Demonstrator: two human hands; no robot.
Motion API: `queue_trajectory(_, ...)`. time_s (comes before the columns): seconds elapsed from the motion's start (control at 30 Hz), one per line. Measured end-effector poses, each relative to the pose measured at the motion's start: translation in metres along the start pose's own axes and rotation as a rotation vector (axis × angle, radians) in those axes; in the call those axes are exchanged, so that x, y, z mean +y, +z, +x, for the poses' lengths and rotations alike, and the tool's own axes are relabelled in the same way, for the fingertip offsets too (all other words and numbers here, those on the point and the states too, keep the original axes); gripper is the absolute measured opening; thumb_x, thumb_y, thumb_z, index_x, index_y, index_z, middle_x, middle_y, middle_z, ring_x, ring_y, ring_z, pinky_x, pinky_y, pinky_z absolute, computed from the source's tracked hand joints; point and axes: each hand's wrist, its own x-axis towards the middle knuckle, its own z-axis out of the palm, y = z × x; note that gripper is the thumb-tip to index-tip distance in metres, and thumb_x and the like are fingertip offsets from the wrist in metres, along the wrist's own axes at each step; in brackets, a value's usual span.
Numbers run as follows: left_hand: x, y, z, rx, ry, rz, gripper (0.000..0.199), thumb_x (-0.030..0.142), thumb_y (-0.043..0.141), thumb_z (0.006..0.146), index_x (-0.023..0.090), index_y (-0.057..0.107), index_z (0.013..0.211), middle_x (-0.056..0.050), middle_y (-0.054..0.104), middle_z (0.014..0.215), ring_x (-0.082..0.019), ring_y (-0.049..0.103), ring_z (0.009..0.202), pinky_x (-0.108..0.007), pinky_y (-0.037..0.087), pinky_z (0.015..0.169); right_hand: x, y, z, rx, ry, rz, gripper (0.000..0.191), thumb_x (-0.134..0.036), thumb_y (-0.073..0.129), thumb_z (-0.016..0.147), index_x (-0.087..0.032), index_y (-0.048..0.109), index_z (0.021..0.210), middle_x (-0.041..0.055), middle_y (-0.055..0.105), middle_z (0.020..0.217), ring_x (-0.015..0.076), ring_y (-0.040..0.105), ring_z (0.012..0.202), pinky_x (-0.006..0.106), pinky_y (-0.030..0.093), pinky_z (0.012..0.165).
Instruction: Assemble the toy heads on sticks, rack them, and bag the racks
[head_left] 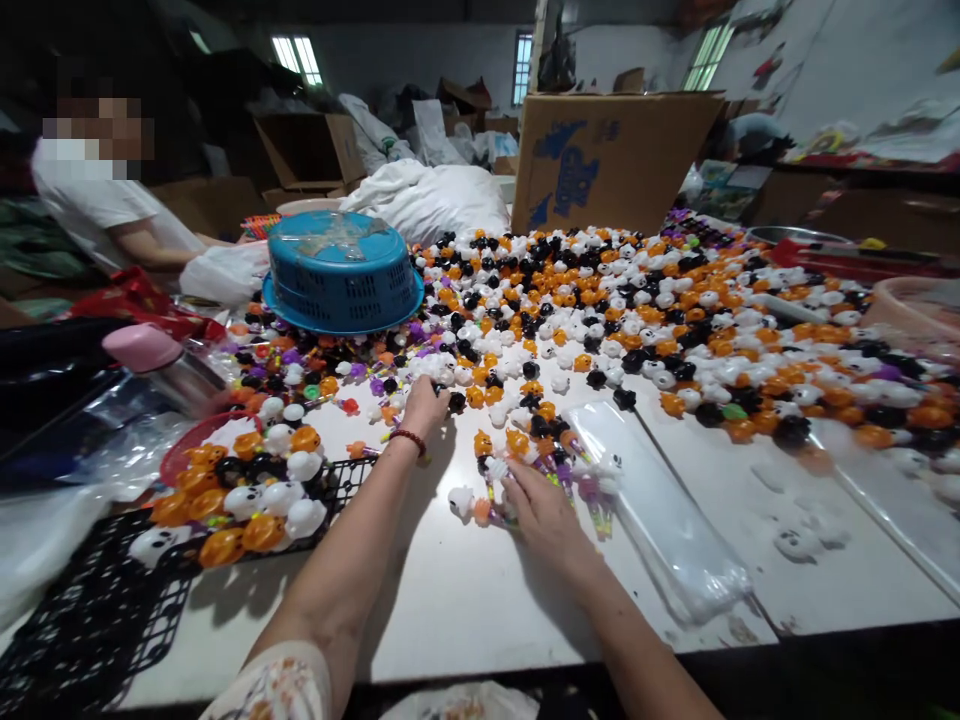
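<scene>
My left hand (426, 408), with a beaded bracelet at the wrist, reaches to the near edge of the toy pile. Its fingers are closed together; a dark bit shows at the fingertips, but what they grip is unclear. My right hand (541, 505) is curled down over a small bunch of toy sticks with ghost and pumpkin heads. One toy stick (480, 510), with a white ghost head at its end, runs under its fingers. Purple and yellow-green toy sticks (596, 500) lie just right of that hand. Clear plastic bags (660, 520) lie stacked beyond them.
A wide pile of orange, white and black toy heads (592, 275) covers the back of the table. On the left are a blue basket (345, 275), a pink-lidded bottle (165, 365) and a filled red basket (176, 455). A cardboard box (607, 165) and another person (112, 215) are behind.
</scene>
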Motion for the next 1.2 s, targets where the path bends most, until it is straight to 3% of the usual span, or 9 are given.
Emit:
queue_trajectory(0.1, 0.001, -0.010, -0.033, -0.056, -0.069, -0.195, 0.005, 0.021, 0.056, 0.088, 0.017, 0.057, 0.091, -0.010, 0.067, 0.099, -0.020, 0.068, 0.094, -0.036, 0.056, 0.085, -0.002, 0.001, 0.002, 0.037, -0.032, 0.016, 0.035, -0.031, 0.041, 0.101, -0.016, 0.067, 0.119, 0.0124, 0.072, 0.112, 0.0243, 0.067, 0.106, 0.037, 0.054, 0.093)
queue_trajectory(0.17, 0.001, -0.014, -0.059, -0.124, -0.123, -0.347, 0.012, 0.026, 0.053, 0.091, 0.016, 0.058, 0.087, -0.010, 0.069, 0.093, -0.018, 0.070, 0.087, -0.031, 0.057, 0.078, -0.006, 0.004, 0.003, 0.061, -0.075, -0.004, 0.034, -0.030, 0.042, 0.101, -0.013, 0.066, 0.118, 0.0145, 0.072, 0.111, 0.0250, 0.068, 0.104, 0.038, 0.055, 0.092)
queue_trajectory(0.3, 0.000, -0.016, -0.106, -0.251, -0.287, -0.754, 0.022, 0.035, 0.065, 0.086, 0.014, 0.061, 0.086, -0.008, 0.070, 0.081, -0.014, 0.069, 0.070, -0.021, 0.049, 0.057, -0.011, 0.010, 0.001, 0.117, -0.191, -0.104, 0.031, -0.026, 0.045, 0.101, -0.012, 0.065, 0.119, 0.0161, 0.072, 0.109, 0.0259, 0.068, 0.102, 0.040, 0.055, 0.093)
queue_trajectory(0.37, -0.001, -0.014, -0.123, -0.241, -0.287, -0.824, 0.027, 0.039, 0.070, 0.081, 0.015, 0.060, 0.088, -0.005, 0.070, 0.078, -0.012, 0.065, 0.063, -0.019, 0.045, 0.052, -0.012, 0.012, -0.002, 0.129, -0.232, -0.148, 0.031, -0.025, 0.044, 0.101, -0.012, 0.064, 0.120, 0.0157, 0.072, 0.106, 0.0256, 0.068, 0.101, 0.039, 0.055, 0.091)
queue_trajectory(0.57, 0.000, -0.009, -0.150, -0.297, -0.133, -0.748, 0.036, 0.049, 0.070, 0.080, 0.018, 0.057, 0.094, 0.002, 0.062, 0.084, -0.010, 0.061, 0.065, -0.024, 0.048, 0.065, -0.013, 0.007, -0.011, 0.124, -0.239, -0.242, 0.033, -0.023, 0.042, 0.101, -0.009, 0.064, 0.121, 0.0158, 0.071, 0.101, 0.0254, 0.068, 0.097, 0.039, 0.055, 0.089)
queue_trajectory(0.67, 0.001, -0.007, -0.158, -0.315, -0.126, -0.688, 0.037, 0.052, 0.066, 0.082, 0.019, 0.052, 0.093, 0.002, 0.059, 0.084, -0.010, 0.059, 0.067, -0.025, 0.048, 0.069, -0.015, 0.004, -0.014, 0.094, -0.203, -0.246, 0.033, -0.024, 0.042, 0.101, -0.012, 0.065, 0.121, 0.0143, 0.071, 0.100, 0.0242, 0.067, 0.094, 0.037, 0.054, 0.088)
queue_trajectory(0.87, -0.002, -0.007, -0.167, -0.302, -0.117, -0.546, 0.033, 0.054, 0.055, 0.088, 0.022, 0.047, 0.089, 0.003, 0.052, 0.076, -0.012, 0.051, 0.065, -0.026, 0.043, 0.063, -0.022, -0.003, -0.020, 0.016, -0.152, -0.135, 0.031, -0.027, 0.042, 0.101, -0.016, 0.066, 0.116, 0.0112, 0.071, 0.097, 0.0219, 0.066, 0.091, 0.034, 0.052, 0.084)
queue_trajectory(1.03, -0.006, -0.012, -0.170, -0.361, 0.044, -0.226, 0.034, 0.052, 0.034, 0.096, 0.023, 0.049, 0.089, -0.001, 0.050, 0.080, -0.014, 0.049, 0.066, -0.027, 0.042, 0.060, -0.031, -0.012, -0.020, -0.106, -0.110, 0.012, 0.026, -0.027, 0.045, 0.100, -0.018, 0.069, 0.105, 0.0058, 0.069, 0.087, 0.0183, 0.065, 0.079, 0.029, 0.050, 0.074)
queue_trajectory(1.2, -0.011, 0.000, -0.180, -0.207, 0.030, -0.112, 0.030, 0.045, 0.030, 0.099, 0.024, 0.044, 0.082, 0.000, 0.045, 0.077, -0.016, 0.046, 0.066, -0.027, 0.042, 0.059, -0.032, -0.001, -0.024, -0.091, -0.122, -0.011, 0.025, -0.025, 0.044, 0.100, -0.017, 0.067, 0.101, 0.0070, 0.068, 0.085, 0.0192, 0.063, 0.079, 0.029, 0.049, 0.073)
